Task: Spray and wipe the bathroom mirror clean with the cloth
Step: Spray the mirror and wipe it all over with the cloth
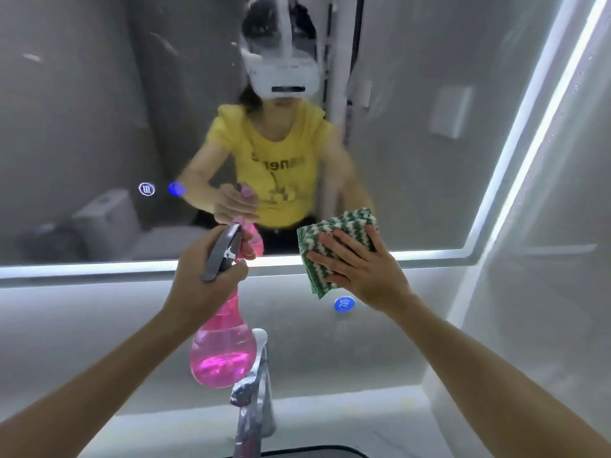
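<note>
Two hands busy at once here: the left hand [201, 276] is wrapped round the neck of the pink spray bottle [221, 352], fingers curled at the grey trigger, nozzle aimed toward the mirror [99, 110]. The right hand [360, 269] has its fingers laid out flat, pressing the folded green-and-white cloth [334, 233] against the glass right at the lit bottom edge, right of the bottle. So I'd say wiping along the lower strip is underway, with most of the mirror above left to do. Stuff that could go wrong imo: the bottle hangs just over the chrome tap [256, 391] near the bottom of the view, so swinging it down could knock the two together. Also that flat palm isn't really gripping the cloth, so if pressure eases off it could slide down off the glass toward the sink. And a wet cloth run over those glowing touch icons [147, 189] on the left might trigger them.
</note>
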{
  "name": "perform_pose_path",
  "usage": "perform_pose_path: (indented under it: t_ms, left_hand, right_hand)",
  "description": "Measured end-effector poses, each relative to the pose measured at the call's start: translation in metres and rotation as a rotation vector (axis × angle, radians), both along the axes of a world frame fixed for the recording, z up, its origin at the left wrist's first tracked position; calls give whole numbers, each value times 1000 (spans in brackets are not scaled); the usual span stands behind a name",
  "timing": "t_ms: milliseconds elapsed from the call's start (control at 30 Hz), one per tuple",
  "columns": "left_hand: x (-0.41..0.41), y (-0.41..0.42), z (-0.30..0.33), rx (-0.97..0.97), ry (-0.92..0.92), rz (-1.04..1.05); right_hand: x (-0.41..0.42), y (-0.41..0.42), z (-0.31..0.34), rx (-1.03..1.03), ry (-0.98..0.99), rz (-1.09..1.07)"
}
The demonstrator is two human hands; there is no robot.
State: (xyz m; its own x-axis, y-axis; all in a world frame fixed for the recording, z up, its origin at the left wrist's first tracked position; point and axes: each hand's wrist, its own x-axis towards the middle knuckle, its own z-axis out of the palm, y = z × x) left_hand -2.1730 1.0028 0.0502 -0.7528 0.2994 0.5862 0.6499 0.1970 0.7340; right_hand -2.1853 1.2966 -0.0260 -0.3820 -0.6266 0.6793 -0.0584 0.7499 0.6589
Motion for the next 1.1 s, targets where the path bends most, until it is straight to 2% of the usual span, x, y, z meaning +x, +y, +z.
perform_pose_path:
  t_ms: [300,400,600,733,933,1100]
  left_hand:
    - [45,123,-5,30,-62,-20]
    - [51,143,-5,22,-61,-12]
    - [53,152,6,41,-48,46]
    - [49,150,14,117,-116,75]
    - [49,149,34,95,-44,96]
    - [48,151,77,140,-22,55]
  right_hand:
    - [50,133,-27,-395,43,-146]
    - [54,139,-33,-512,51,-129]
    - [50,131,-34,-585,39,-136]
    - [49,120,-30,-672,-3,-161]
    - [37,93,45,-931,8,-164]
    - [29,79,132,-924,15,-146]
